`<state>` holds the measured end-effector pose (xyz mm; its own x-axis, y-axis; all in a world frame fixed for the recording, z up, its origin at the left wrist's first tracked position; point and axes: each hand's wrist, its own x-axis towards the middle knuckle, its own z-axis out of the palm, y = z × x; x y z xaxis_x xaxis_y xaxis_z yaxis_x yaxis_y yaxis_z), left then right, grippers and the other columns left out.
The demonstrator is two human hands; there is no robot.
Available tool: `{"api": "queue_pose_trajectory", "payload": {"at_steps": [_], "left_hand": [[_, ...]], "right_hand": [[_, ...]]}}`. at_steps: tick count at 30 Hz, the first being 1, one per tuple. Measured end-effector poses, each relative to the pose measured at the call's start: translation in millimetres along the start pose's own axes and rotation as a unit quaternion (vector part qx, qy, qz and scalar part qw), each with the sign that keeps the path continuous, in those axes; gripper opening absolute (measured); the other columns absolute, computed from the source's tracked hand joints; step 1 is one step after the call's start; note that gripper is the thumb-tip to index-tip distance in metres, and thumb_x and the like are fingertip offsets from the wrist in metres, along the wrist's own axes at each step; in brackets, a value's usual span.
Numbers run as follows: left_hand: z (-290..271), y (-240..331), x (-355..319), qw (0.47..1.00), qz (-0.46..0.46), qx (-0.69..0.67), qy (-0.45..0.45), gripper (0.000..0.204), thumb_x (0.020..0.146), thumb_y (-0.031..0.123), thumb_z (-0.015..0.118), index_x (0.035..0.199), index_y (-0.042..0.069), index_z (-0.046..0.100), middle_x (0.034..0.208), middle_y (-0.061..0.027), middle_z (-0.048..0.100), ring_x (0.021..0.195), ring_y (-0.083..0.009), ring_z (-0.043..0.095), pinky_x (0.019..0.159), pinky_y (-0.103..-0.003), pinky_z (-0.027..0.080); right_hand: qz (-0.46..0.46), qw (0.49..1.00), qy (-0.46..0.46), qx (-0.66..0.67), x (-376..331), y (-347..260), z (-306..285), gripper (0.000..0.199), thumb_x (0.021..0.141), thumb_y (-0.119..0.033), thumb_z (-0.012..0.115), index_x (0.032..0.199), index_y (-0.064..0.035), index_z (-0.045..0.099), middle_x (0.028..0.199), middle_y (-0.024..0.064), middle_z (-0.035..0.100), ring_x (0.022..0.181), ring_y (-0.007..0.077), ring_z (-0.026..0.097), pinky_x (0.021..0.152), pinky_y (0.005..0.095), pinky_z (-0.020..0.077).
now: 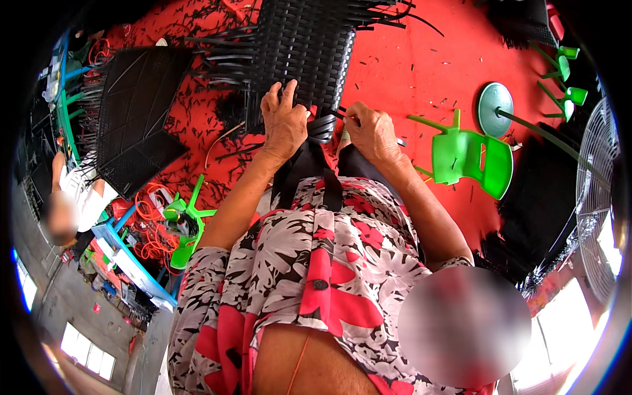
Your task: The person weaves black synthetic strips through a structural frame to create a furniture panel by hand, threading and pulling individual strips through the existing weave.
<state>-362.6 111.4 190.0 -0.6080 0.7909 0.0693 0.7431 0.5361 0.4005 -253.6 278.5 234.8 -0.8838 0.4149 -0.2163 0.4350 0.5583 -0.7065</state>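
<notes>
A black woven piece of plastic wicker furniture (303, 49) stands in front of me, with loose strips sticking out at its far end and left side. My left hand (284, 125) rests at its near left edge, index and middle fingers stretched out over the weave. Between my hands, several flat black strips bend round the near corner in a bundle (322, 127). My right hand (374, 133) is closed just right of that bundle, fingers curled in a pinch. A dark strip end shows at its fingertips, and a small greyish tip pokes out on its far side; I cannot make out what it belongs to.
Black strip scraps litter the red floor (401, 72). Right are a green plastic chair (471, 158), a round-based stand (495, 108) and a large fan guard (596, 197). Left lie another black woven panel (135, 112), a green stool (187, 220) and orange hose. Another person is at far left.
</notes>
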Motion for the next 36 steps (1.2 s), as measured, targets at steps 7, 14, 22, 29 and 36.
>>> {"api": "queue_pose_trajectory", "payload": {"at_steps": [7, 14, 22, 29, 36], "left_hand": [[-2.4, 28.7, 4.0, 0.998, 0.022, -0.034, 0.051, 0.003, 0.074, 0.008, 0.065, 0.077, 0.009, 0.065, 0.139, -0.0161, 0.039, 0.124, -0.0382, 0.034, 0.102, -0.048, 0.027], [-8.2, 40.3, 3.2, 0.997, 0.034, 0.047, -0.056, 0.022, 0.079, 0.015, 0.054, 0.089, 0.000, 0.066, 0.143, -0.0160, 0.031, 0.125, -0.0427, 0.030, 0.100, -0.064, 0.022], [3.3, 31.8, 9.5, 0.997, 0.013, -0.070, -0.002, 0.010, 0.073, 0.007, 0.056, 0.073, 0.000, 0.064, 0.133, -0.0219, 0.041, 0.122, -0.0419, 0.036, 0.099, -0.059, 0.027], [-58.0, 47.6, -18.6, 0.988, -0.013, -0.147, 0.037, 0.021, 0.067, -0.004, 0.066, 0.086, 0.006, 0.065, 0.121, -0.0119, 0.048, 0.115, -0.0341, 0.044, 0.096, -0.043, 0.036], [-34.5, 7.8, -22.3, 0.993, -0.049, -0.083, 0.070, 0.024, 0.073, 0.001, 0.064, 0.097, 0.006, 0.062, 0.133, -0.0173, 0.038, 0.120, -0.0387, 0.037, 0.099, -0.047, 0.032]], "right_hand": [[-0.011, 0.997, -0.024, -0.071, 0.2, 6.8, -4.6, 0.011, 0.080, -0.012, 0.058, 0.082, -0.0025, 0.062, 0.071, 0.0197, 0.062, 0.067, 0.0384, 0.062, 0.060, 0.0453, 0.0504], [0.008, 0.997, -0.071, -0.026, 4.9, 23.7, 13.8, 0.017, 0.083, -0.020, 0.058, 0.080, -0.0048, 0.064, 0.072, 0.0197, 0.061, 0.070, 0.0397, 0.061, 0.061, 0.0460, 0.0478], [-0.143, 0.973, 0.021, -0.180, 1.6, 16.0, 10.4, 0.017, 0.076, -0.011, 0.066, 0.093, -0.0093, 0.065, 0.088, 0.0073, 0.063, 0.084, 0.0299, 0.058, 0.070, 0.0432, 0.0430], [-0.147, 0.963, -0.069, 0.216, -13.1, -11.7, 14.2, 0.018, 0.081, -0.006, 0.063, 0.099, -0.0064, 0.065, 0.105, 0.0078, 0.064, 0.091, 0.0315, 0.062, 0.071, 0.0362, 0.0507], [0.036, 0.983, -0.048, 0.174, -7.5, -9.9, 21.2, 0.011, 0.080, -0.012, 0.067, 0.086, -0.0038, 0.064, 0.070, 0.0158, 0.064, 0.063, 0.0323, 0.064, 0.058, 0.0368, 0.0503]]}}
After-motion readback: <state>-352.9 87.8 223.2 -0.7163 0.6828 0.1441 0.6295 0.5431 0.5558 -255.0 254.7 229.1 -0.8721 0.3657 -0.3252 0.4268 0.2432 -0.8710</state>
